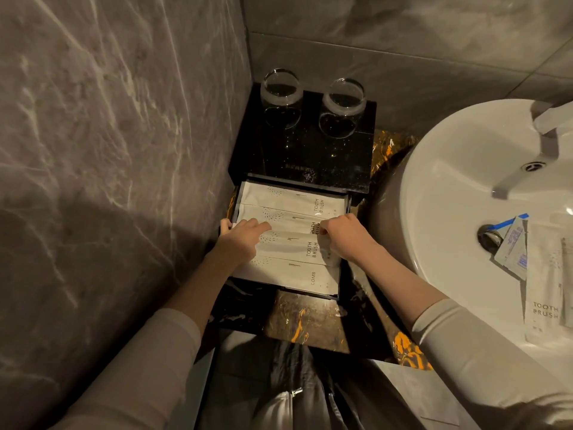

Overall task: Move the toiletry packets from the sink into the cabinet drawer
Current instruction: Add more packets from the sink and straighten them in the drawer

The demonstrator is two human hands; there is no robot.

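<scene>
The open drawer (pixel 347 209) of a small black cabinet (pixel 307 150) holds several white packets marked TOOTH BRUSH and COMB. My left hand (pixel 243 238) lies on the left end of a toothbrush packet (pixel 288 245), index finger stretched out, thumb hooked over the drawer's left edge. My right hand (pixel 342 235) has its fingers curled and pinches the same packet's right end. In the white sink (pixel 459 181) to the right lie a white toothbrush packet (pixel 542 293) and small blue-edged sachets (pixel 513 246) beside the drain.
Two glasses (pixel 280 88) stand upside down on the cabinet top. A grey marble wall (pixel 108 135) is close on the left. The tap (pixel 545 125) hangs over the basin. The dark counter (pixel 307 318) with orange veins runs along below the drawer.
</scene>
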